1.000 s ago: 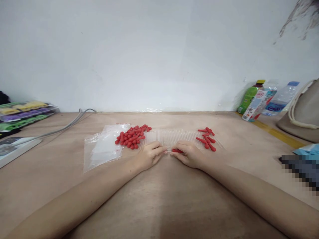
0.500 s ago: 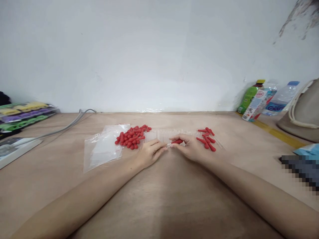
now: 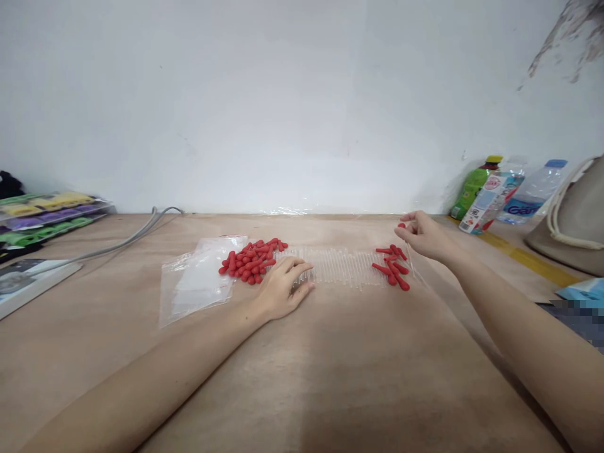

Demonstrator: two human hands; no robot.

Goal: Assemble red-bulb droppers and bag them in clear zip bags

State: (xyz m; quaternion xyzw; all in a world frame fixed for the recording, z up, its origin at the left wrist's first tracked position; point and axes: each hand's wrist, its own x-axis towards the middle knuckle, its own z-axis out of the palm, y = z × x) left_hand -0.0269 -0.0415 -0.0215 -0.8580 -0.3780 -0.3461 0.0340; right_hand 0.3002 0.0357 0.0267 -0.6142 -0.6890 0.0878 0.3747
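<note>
My left hand [image 3: 285,286] rests with its fingers apart over the left end of a row of clear glass dropper tubes [image 3: 342,267], holding nothing. Beside it lies a heap of red rubber bulbs [image 3: 248,259]. My right hand [image 3: 425,236] is raised at the right, its fingers closed on a glass dropper with a red bulb [image 3: 401,225]; most of the dropper is hidden by the fingers. Just below and left of this hand lies a small group of red-bulbed droppers [image 3: 394,267] at the right end of the tube row.
Clear zip bags [image 3: 201,277] lie left of the bulb heap. A grey cable [image 3: 136,236] runs to a white box [image 3: 40,283]. Packs of coloured items [image 3: 51,220] sit at far left. Bottles [image 3: 476,185], a carton [image 3: 488,204] and a beige hat [image 3: 576,220] stand at right.
My right hand has moved away from my left, to the right and back, carrying the red-bulbed dropper. My left hand has let go of the tube and its fingers have spread.
</note>
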